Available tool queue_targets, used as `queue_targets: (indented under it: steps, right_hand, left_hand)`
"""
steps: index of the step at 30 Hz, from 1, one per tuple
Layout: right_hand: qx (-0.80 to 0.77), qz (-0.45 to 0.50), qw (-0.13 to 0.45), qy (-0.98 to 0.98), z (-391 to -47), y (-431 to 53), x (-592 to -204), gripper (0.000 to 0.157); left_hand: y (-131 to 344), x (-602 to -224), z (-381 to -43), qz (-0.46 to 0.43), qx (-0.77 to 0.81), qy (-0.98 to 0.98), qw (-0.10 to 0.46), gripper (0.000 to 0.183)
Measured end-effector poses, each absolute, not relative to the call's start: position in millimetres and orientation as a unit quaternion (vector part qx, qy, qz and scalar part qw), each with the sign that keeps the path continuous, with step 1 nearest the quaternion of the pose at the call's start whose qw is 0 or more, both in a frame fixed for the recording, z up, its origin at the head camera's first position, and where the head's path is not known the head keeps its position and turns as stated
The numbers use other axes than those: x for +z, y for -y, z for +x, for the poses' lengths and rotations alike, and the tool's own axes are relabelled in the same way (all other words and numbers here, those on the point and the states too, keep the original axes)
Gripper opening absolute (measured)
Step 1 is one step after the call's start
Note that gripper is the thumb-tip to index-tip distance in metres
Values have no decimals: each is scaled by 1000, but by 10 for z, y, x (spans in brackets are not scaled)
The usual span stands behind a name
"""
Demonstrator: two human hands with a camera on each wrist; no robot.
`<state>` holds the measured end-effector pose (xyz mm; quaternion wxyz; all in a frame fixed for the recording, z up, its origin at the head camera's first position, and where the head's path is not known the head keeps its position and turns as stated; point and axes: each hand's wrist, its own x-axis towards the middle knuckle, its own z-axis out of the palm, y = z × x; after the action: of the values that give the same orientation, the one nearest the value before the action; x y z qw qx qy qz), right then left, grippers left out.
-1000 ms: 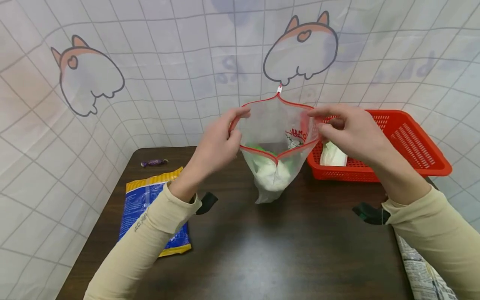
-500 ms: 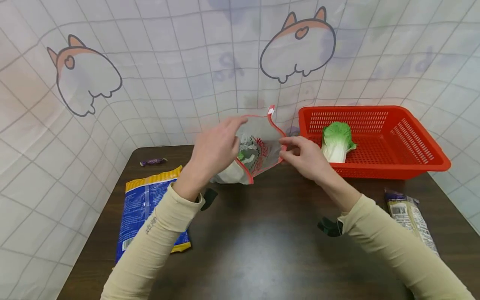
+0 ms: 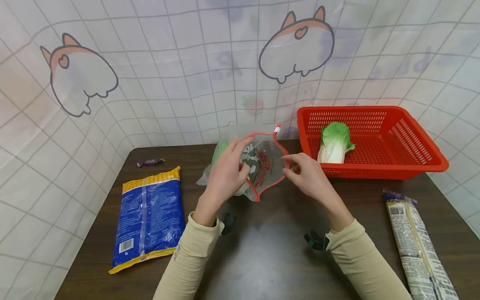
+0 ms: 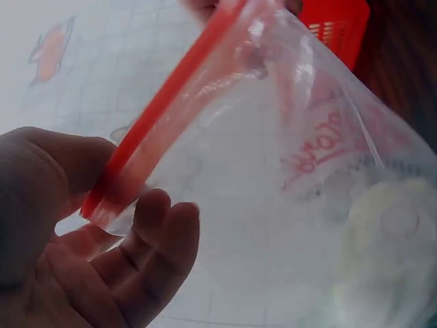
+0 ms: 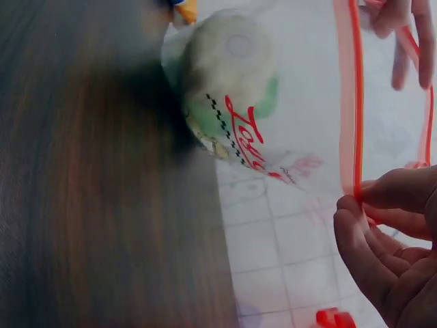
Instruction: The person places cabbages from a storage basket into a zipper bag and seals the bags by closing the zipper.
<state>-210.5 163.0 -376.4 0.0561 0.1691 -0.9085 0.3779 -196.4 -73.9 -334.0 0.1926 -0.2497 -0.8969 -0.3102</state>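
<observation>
A clear zip bag with a red zip edge and red print is spread open between my two hands. My left hand pinches its left edge; in the left wrist view the red zip strip runs between thumb and fingers. On the other side, my right hand pinches the right edge with thumb and forefinger. Low in the bag lies a white and green cabbage, its round pale base showing through the plastic. A white slider sits at the far corner of the zip.
A red plastic basket at the back right holds a green and white cabbage. Left of my arms lies a blue and yellow packet, with a small purple wrapped candy behind it. A long printed packet lies at the right.
The bag, upright a second ago, has tipped to the left with its mouth toward the right. Both hands have come lower, the right one moving left, away from the basket.
</observation>
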Motion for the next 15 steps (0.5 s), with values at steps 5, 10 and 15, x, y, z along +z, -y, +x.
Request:
queue_targets:
  steps: [5,10,15]
  right_hand:
    - [417,169,83,889,-2028,-1711,-3854,36]
    - [425,191,96,880,-1977,-1717,-3888,39]
    - [414,200,103,882,-1985,-1695,-3888,41]
  left_hand:
    - [747,-3452,-1937,-256,-386,859,218,61]
    - [783,-3534,-1934,-258,-425,835,238,57]
    - [818,-3527,-1939,-276,-393,852,210,61]
